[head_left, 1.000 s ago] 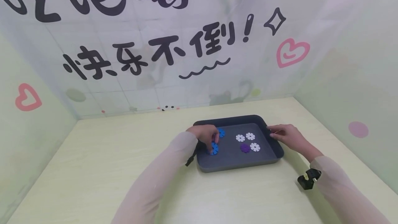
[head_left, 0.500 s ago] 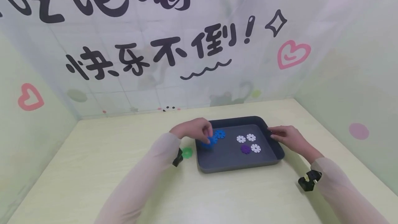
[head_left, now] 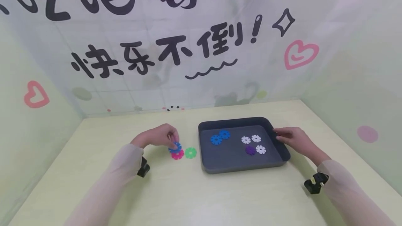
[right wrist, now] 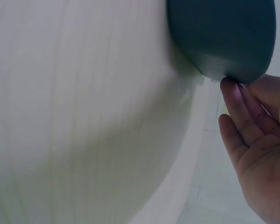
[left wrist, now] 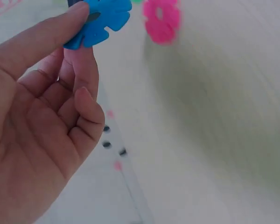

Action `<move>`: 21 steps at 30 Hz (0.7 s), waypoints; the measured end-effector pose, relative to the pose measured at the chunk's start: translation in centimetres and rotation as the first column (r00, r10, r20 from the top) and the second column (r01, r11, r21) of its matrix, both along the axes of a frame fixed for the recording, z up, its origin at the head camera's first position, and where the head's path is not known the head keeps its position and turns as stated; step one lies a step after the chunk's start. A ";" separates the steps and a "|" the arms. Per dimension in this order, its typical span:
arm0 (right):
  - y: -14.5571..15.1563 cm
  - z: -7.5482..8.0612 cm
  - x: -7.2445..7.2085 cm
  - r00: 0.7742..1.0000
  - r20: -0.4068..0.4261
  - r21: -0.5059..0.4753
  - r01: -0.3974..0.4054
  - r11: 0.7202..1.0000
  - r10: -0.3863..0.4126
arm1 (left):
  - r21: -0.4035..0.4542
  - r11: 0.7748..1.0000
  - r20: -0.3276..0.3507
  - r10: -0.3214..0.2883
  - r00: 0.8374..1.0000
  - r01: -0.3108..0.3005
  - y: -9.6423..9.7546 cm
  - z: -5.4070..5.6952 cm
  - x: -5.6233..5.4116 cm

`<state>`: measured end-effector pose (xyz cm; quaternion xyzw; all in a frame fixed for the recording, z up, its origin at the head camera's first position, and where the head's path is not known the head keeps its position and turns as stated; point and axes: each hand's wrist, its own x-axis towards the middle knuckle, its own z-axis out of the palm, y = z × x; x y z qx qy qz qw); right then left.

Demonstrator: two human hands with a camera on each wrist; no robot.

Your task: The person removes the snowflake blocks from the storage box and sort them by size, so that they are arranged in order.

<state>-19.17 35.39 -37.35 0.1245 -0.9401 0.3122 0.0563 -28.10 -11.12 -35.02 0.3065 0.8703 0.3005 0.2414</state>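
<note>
My left hand point(head_left: 160, 136) pinches a blue plastic snowflake disc point(left wrist: 107, 23) between thumb and fingers, left of the tray. In the head view that disc overlaps a pink snowflake disc point(head_left: 177, 155), and a green one point(head_left: 190, 152) lies just right of it. The dark grey tray point(head_left: 238, 168) holds two blue discs point(head_left: 216, 140) at its left. Towards its right are a purple disc point(head_left: 250, 150) and three white discs point(head_left: 260, 149). At the tray's right rim, my right hand point(head_left: 293, 140) grips the edge with thumb and fingertips, as the right wrist view shows too.
The pale wooden table point(head_left: 232, 198) stretches in front of and to the left of the tray. A printed wall covering point(head_left: 150, 90) stands behind it, with side panels left and right. Black wrist cameras point(head_left: 316, 183) sit at both sleeves.
My left hand has lifted a blue disc out of the tray and carried it left to the pink disc. The green and pink discs have come out from behind the arm. My right hand stays put.
</note>
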 end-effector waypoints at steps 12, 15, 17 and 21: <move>-0.1 0.0 0.0 1.000 -0.002 0.003 0.001 1.000 -0.001 | 0.002 0.992 0.082 0.129 0.988 -0.129 -4.0 -2.7 0.5; -0.2 0.0 0.0 1.000 0.000 0.002 0.005 1.000 -0.005 | 0.003 0.993 0.062 0.121 0.991 -0.121 -4.0 -2.9 0.5; -0.2 0.0 0.0 1.000 0.001 0.004 0.009 1.000 -0.009 | -0.007 0.993 0.051 0.121 0.991 -0.121 -3.9 -2.9 0.5; -0.1 0.0 0.0 1.000 0.005 0.001 0.015 1.000 -0.015 | -0.021 0.993 0.043 0.117 0.992 -0.116 -3.8 -2.9 0.5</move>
